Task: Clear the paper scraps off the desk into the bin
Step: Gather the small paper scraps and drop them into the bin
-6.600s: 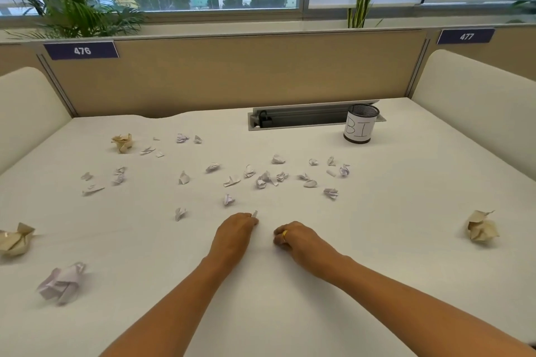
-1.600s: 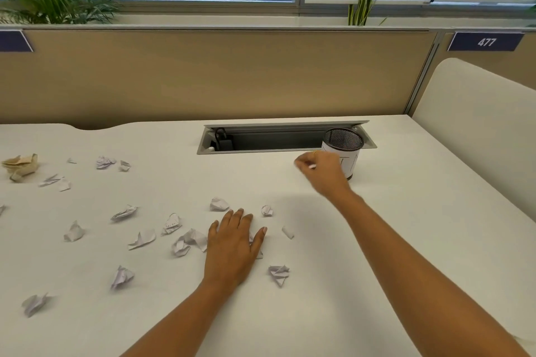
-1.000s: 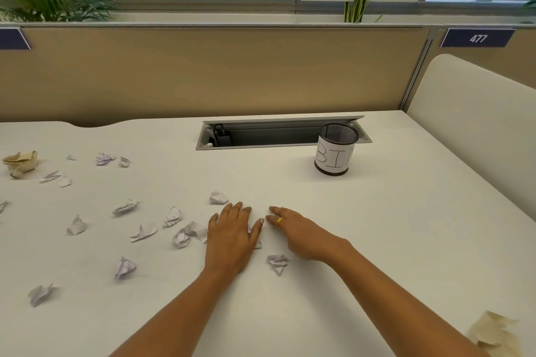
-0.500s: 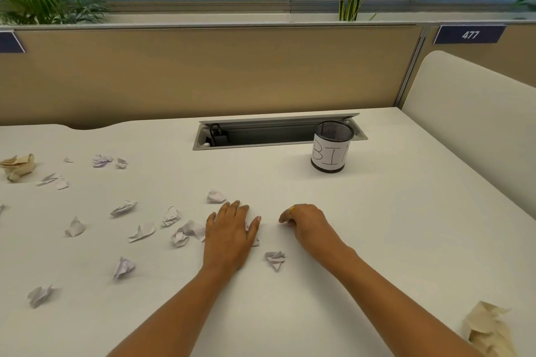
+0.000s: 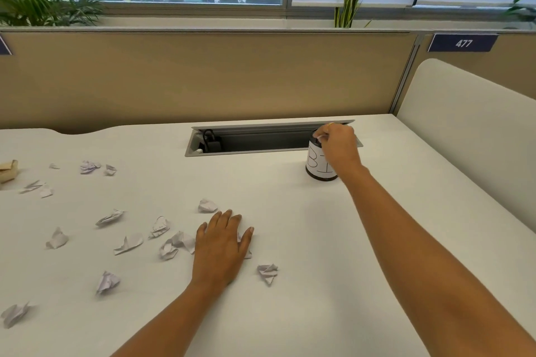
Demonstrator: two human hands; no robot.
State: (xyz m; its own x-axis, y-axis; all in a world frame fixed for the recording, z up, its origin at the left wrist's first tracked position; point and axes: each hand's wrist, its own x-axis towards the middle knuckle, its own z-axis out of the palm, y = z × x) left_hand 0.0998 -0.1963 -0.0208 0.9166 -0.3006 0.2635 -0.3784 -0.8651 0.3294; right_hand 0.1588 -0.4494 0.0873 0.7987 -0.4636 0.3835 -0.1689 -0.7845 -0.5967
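Right hand (image 5: 338, 144) with scrap (image 5: 318, 138), trough (image 5: 261, 141) behind

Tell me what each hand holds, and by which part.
Right hand pinches a small paper scrap over the bin; its part cannot be told. Left hand lies flat, holding nothing.

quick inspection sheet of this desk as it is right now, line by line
surface: white desk, smooth, no spills seen
job's things: paper scraps scattered left of centre; bin upright by the recess, lettered "BI"
clutter: tan crumpled paper at the left edge
hands: left hand flat on the desk, one scrap partly under it; right hand over the bin's mouth, fingertips apparently pinching a small white scrap
cables: black plug and its cable inside the recessed tray
surroundings: tan partition, plants, label 477, window behind
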